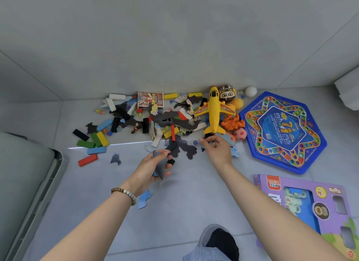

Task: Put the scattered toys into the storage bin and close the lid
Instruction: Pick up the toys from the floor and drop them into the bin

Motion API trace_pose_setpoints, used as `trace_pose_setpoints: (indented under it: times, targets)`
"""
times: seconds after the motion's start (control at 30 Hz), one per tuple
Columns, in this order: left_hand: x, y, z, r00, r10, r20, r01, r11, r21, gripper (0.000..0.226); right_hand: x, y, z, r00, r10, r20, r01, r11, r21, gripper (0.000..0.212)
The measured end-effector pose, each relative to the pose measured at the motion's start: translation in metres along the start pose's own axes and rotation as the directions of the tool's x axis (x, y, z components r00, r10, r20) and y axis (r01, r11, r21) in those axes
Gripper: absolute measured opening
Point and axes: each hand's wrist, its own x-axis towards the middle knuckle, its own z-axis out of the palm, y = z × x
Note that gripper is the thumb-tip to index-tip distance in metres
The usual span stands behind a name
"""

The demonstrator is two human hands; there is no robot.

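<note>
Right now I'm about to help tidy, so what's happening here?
A person is gathering toys from the floor. The left hand holds flat puzzle pieces. The right hand reaches to the tail of the plane; whether it grips anything is unclear. Most blocks lie scattered, and the bin sits at the left.

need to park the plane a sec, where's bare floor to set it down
Bare floor lies between the bin and the purple box, nearer you than the pile, bar one blue piece. Crowded by the wall: blocks, plane, balls, right up to the board.
</note>
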Motion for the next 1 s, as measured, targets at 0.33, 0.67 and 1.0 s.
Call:
trace_pose_setpoints:
  times: [0.33, 0.67, 1.0]
  targets:
    - [0.009, 0.018, -0.001, 1.000, 0.004, -0.018, -0.005, 1.000, -0.030, 0.009, 0.004, 0.003, 0.029, 0.998, -0.059, -0.008, 0.048, 0.875, -0.482, 0.039]
    - [0.013, 0.021, -0.015, 0.999, -0.008, -0.043, 0.006, 0.999, -0.040, 0.011, 0.005, -0.004, 0.046, 0.987, -0.158, 0.031, 0.147, 0.807, -0.572, 0.034]
    - [0.013, 0.021, -0.024, 0.998, -0.007, -0.058, 0.005, 0.999, -0.041, 0.010, 0.007, -0.004, 0.035, 0.998, 0.027, 0.061, -0.034, 0.992, 0.125, 0.015]
